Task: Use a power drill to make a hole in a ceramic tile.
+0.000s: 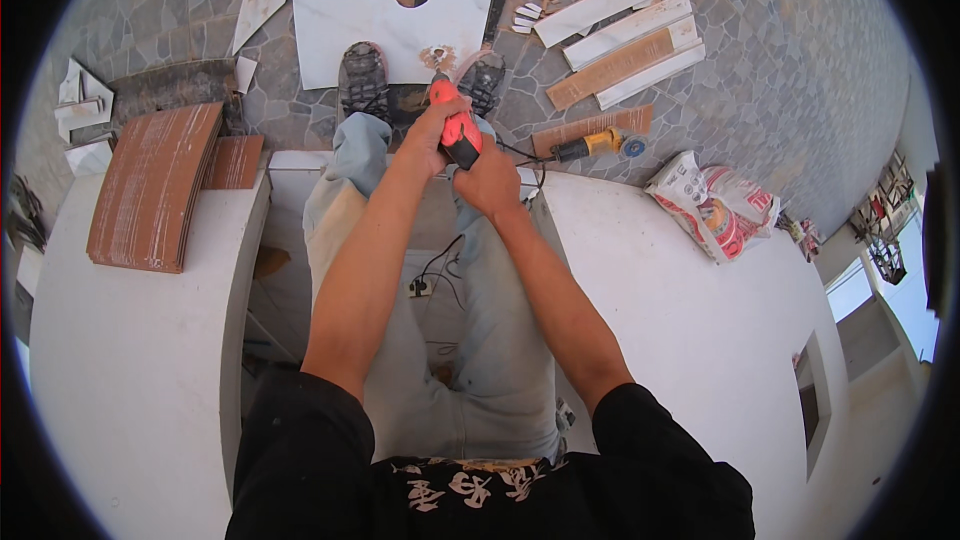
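Observation:
Both my hands are closed around a red and black power drill point(462, 130). My left hand point(428, 138) grips the drill's body from the left, and my right hand point(490, 178) wraps its rear end. The drill's front points away from me at a dusty, worked spot point(438, 58) near the close edge of a white marble-look tile point(340, 25). Whether the bit touches the tile is too small to tell. A rounded notch is cut in the tile's far edge. My shoes point(364, 80) stand at that tile, one on each side of the drill.
Tile strips point(625, 55) lie at the far right. Nearer is a yellow angle grinder point(602, 144) on a brown strip, with cables trailing by my right hand. A torn bag point(715, 205) sits on the right white ledge point(670, 340). Brown-backed tiles point(155, 190) are stacked at left.

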### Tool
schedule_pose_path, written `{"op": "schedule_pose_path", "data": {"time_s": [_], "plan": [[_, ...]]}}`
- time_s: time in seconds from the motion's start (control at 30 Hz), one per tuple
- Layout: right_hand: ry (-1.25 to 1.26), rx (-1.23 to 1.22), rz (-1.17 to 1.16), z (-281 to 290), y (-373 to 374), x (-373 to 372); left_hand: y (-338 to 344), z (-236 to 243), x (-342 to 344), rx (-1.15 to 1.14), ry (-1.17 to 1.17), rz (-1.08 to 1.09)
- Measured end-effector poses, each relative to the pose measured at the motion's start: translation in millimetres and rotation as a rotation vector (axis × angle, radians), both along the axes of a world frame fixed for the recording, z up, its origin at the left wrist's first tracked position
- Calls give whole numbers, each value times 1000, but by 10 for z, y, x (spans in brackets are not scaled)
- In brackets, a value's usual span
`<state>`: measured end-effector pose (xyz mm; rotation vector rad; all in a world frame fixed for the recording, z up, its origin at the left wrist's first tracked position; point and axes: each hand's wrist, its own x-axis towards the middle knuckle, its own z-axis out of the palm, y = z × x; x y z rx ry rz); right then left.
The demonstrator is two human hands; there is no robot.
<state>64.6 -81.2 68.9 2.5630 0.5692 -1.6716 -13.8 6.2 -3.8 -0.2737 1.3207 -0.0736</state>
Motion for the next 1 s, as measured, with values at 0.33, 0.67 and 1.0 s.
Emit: {"op": "schedule_pose_path", "data": {"time_s": [0.33, 0.67, 1.0], "plan": [[5, 19, 17, -19, 84, 107, -78, -320, 51, -18, -36, 149], [25, 13, 24, -2, 69, 97, -62, -234, 15, -25, -32, 126], [-17, 26, 19, 82, -39, 15, -160, -102, -24, 8, -46, 83]]}}
